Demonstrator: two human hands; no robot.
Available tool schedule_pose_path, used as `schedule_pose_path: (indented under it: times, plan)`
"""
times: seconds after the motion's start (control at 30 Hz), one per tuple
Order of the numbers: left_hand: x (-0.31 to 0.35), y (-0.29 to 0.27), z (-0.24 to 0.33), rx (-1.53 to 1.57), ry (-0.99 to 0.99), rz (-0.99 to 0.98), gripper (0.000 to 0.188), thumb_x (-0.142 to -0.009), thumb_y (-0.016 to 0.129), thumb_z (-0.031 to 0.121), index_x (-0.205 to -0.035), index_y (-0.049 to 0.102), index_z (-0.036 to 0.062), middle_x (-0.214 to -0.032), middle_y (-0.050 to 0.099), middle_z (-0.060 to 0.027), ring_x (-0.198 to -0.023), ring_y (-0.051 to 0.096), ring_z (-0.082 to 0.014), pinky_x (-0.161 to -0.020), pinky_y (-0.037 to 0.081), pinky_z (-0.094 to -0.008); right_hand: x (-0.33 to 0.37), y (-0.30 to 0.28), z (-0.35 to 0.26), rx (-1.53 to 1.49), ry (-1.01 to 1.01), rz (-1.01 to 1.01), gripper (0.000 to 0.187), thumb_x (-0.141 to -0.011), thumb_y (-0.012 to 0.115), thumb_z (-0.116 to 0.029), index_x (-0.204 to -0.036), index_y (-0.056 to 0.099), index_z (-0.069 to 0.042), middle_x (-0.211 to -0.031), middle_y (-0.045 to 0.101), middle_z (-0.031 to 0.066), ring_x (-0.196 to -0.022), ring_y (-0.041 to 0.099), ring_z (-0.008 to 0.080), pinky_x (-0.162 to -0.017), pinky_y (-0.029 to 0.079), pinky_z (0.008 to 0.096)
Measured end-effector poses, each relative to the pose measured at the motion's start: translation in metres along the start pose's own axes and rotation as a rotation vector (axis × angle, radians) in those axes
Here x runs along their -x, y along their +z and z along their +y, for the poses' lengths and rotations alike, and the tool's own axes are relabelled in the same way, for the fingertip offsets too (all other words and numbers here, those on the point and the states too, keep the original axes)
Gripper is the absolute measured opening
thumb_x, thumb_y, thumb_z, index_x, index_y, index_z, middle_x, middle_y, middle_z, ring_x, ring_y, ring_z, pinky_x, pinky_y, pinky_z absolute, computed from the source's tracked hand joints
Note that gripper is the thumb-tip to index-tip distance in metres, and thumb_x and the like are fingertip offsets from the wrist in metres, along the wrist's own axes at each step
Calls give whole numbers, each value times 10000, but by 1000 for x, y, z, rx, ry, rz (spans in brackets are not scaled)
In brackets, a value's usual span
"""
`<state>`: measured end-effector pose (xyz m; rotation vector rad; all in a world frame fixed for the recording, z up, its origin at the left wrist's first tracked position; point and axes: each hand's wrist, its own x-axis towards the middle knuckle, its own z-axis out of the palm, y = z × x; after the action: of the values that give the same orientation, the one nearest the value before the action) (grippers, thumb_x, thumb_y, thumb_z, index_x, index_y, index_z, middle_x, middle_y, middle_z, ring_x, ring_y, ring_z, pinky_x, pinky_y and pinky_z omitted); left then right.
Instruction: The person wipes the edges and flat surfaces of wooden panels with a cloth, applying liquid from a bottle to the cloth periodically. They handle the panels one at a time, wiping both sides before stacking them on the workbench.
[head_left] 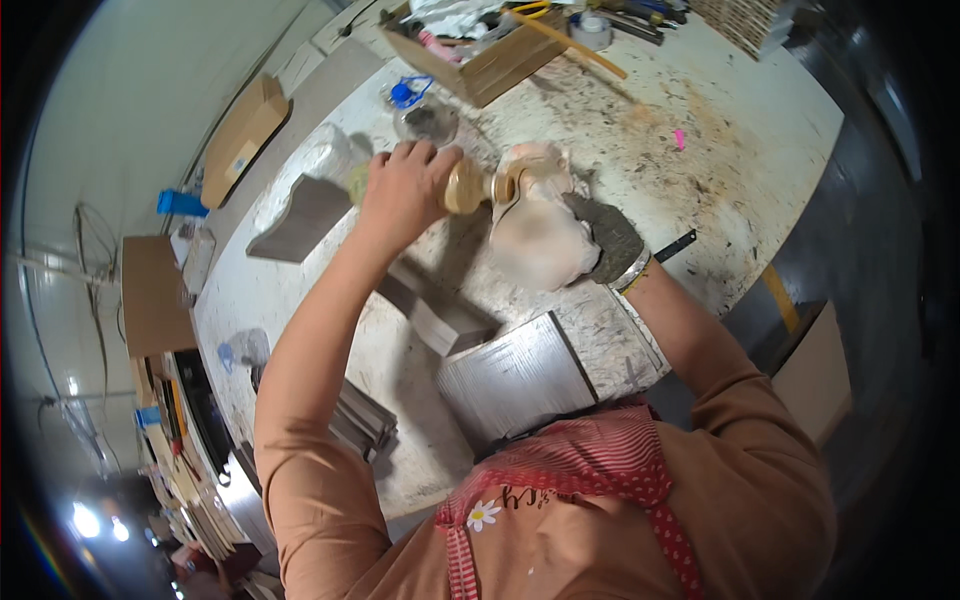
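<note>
Over the dusty tabletop [740, 120], the bare left hand [400, 195] is gripping a brass-ended handle [465, 187] while the gloved right hand [608, 240] is clasping a pale cloth bundle [540, 235]; steadying the bundle firmly looks best.

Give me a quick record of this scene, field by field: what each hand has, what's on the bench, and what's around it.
left hand: bare, fingers wrapped around a brass-coloured bottle, lying sideways
right hand: in a grey glove, holding a pale cloth at the bottle's mouth
workbench: white, scuffed and stained
near the hands: grey wood pieces
far edge: cardboard box of tools
</note>
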<state>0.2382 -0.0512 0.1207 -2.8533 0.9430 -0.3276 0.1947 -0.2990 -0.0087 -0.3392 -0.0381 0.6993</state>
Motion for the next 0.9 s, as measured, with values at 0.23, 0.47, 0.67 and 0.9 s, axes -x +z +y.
schedule_pose_path:
  times: [0.23,0.47,0.67,0.9]
  plan:
    - [3,51,-80,925,-485,45,752,-693,794,230,-1272,373,0,-1188,556,-157,-1088,547,-246,-917,449,-362,9,34,5,77,0,230,457,-926,504,-284,-1271,411,0,-1147,554,142,-985,584,247,-854,492,370]
    - [30,59,-110,953,-476,-86,969,-680,790,411,-1344,264,-61,-1311,450,-212,-1199,472,-291,-1018,369,-334,4,30,23,137,71,95,517,-949,451,-382,-1360,361,-81,-1288,476,94,-1137,503,236,-957,430,380]
    - [102,18,-103,1288,-857,670,485,-914,486,423,-1150,527,2,-1051,619,-110,-1002,558,-187,-844,428,-265,-3,50,24,234,98,31,572,-900,549,-372,-1352,362,-77,-1219,508,78,-1115,513,214,-930,445,366]
    - [134,80,-16,1803,-967,582,663,-972,176,514,-1017,605,10,-1033,614,-108,-973,550,-189,-908,410,-311,-76,95,33,2218,-829,-314,396,-858,602,-220,-1213,520,-66,-1080,591,138,-941,605,215,-797,507,325]
